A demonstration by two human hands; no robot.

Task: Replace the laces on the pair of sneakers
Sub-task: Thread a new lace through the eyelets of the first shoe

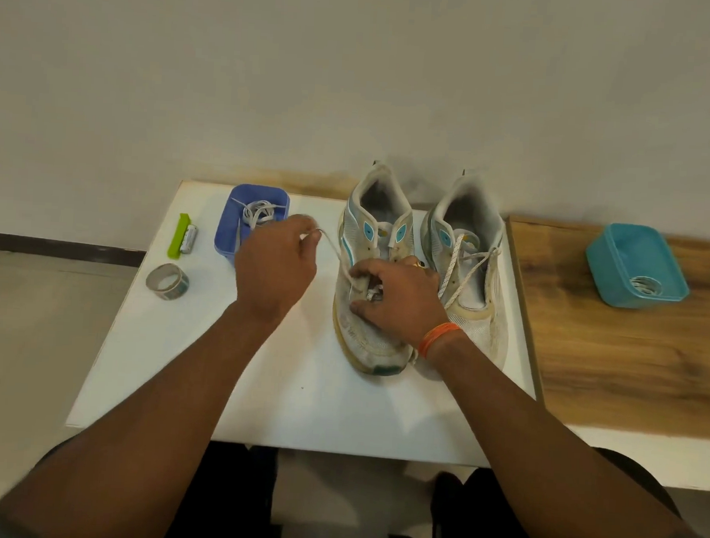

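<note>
Two sneakers stand side by side on the white tabletop (296,390), long axes running away from the person, toes near, heels toward the wall. The left hand (276,264) pinches a white lace (333,246) drawn taut up and left from the left sneaker (369,278). The right hand (401,296) rests on that shoe's forefoot, fingers curled at the eyelets. The right sneaker (475,284) keeps a loose lace. A blue bin (227,227) holding laces, a tape roll (167,281) and a green tool (179,235) lie left; a teal tub (636,265) sits far right
</note>
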